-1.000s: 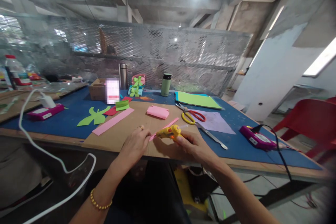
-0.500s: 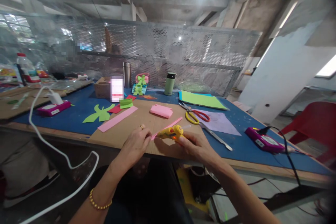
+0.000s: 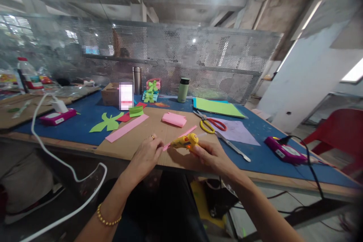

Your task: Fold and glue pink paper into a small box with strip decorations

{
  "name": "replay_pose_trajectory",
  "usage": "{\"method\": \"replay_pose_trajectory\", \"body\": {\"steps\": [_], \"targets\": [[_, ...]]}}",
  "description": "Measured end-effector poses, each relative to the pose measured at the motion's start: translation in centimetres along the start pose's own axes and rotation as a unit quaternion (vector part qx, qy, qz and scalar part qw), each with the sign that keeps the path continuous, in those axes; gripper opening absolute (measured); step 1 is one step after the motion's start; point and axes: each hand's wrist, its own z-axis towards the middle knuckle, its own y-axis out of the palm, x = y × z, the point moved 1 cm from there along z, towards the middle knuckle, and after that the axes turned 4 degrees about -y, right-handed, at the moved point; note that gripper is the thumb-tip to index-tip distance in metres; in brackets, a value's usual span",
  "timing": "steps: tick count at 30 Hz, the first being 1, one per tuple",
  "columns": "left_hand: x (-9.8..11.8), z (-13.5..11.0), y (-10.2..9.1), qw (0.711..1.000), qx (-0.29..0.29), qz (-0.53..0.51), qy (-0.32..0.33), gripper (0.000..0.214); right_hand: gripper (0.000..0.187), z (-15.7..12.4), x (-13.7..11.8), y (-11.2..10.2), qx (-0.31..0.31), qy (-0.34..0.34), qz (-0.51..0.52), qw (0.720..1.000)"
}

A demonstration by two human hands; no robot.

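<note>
A yellow glue gun (image 3: 185, 141) is gripped in my right hand (image 3: 210, 154), its nozzle pointing left and down at a narrow pink paper strip (image 3: 188, 131). The gun hides the middle of this strip. My left hand (image 3: 148, 151) rests on the cardboard sheet (image 3: 154, 121), thumb and fingertips closed on the strip's near end. Just beyond the hands lies a folded pink paper piece (image 3: 174, 119). A wider pink strip (image 3: 127, 127) lies farther left, beside a green leaf-shaped cutout (image 3: 106, 123).
Scissors (image 3: 208, 124) and a knife (image 3: 234, 147) lie right of the cardboard, over purple paper (image 3: 244, 132). Green sheets (image 3: 218, 107), a green tumbler (image 3: 183, 90) and a steel flask (image 3: 137, 80) are at the back. Magenta power strips (image 3: 285, 151) sit at both sides.
</note>
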Motion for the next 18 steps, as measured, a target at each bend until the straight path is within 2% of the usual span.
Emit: {"method": "replay_pose_trajectory", "body": {"steps": [4, 7, 10, 16, 18], "targets": [[-0.1, 0.0, 0.1, 1.000, -0.002, -0.002, -0.001, 0.013, 0.053, 0.2, -0.1, 0.3, -0.024, -0.014, -0.005, 1.000], [-0.1, 0.0, 0.1, 1.000, 0.001, -0.007, -0.002, 0.014, 0.052, 0.4, 0.1, 0.3, -0.012, -0.028, -0.015, 0.999], [-0.1, 0.0, 0.1, 1.000, 0.000, -0.015, -0.001, 0.015, 0.051, 0.3, 0.1, 0.2, -0.002, -0.012, -0.016, 1.000], [-0.2, 0.0, -0.2, 0.999, -0.007, -0.038, 0.012, 0.018, 0.051, -0.2, -0.9, 0.5, -0.048, -0.024, 0.002, 0.999], [-0.1, -0.1, -0.3, 0.999, -0.008, -0.038, 0.013, 0.020, 0.051, -0.1, -0.8, 0.4, -0.029, -0.022, -0.002, 0.999]]}}
